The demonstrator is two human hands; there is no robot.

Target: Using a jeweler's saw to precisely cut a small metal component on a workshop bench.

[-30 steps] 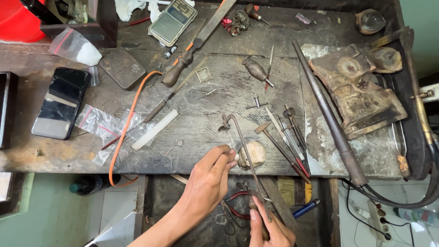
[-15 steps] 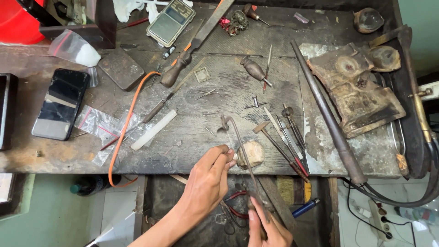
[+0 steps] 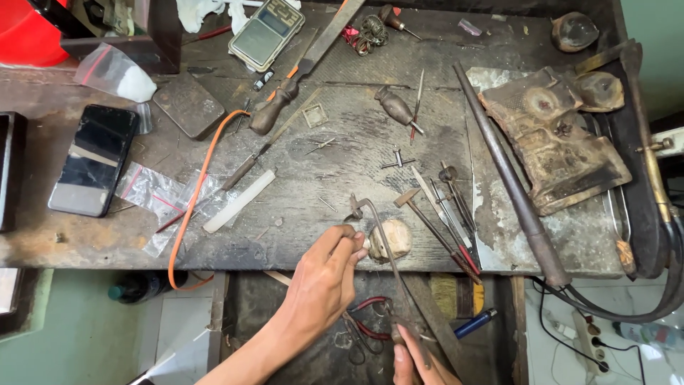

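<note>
My left hand [image 3: 324, 285] reaches up from below. Its fingertips are pinched on a small piece, too small to make out, held against a pale rounded bench peg [image 3: 392, 239] at the bench's front edge. Only part of my right hand [image 3: 413, 362] shows at the bottom edge, closed around the handle of a thin metal saw frame [image 3: 381, 246]. The frame slants up past the peg to a bend near the bench top. The two hands are a short distance apart.
The worn wooden bench [image 3: 342, 164] holds a black phone [image 3: 92, 167], a pocket scale [image 3: 266, 32], files, gravers and small hammers [image 3: 442, 214], a long tapered steel mandrel [image 3: 509, 189], an orange cord [image 3: 192, 192] and plastic bags. Pliers [image 3: 367, 324] and a blue lighter [image 3: 474, 323] lie in the tray below.
My right hand and the saw frame have slid slightly down toward me. My left hand stays pinched at the peg.
</note>
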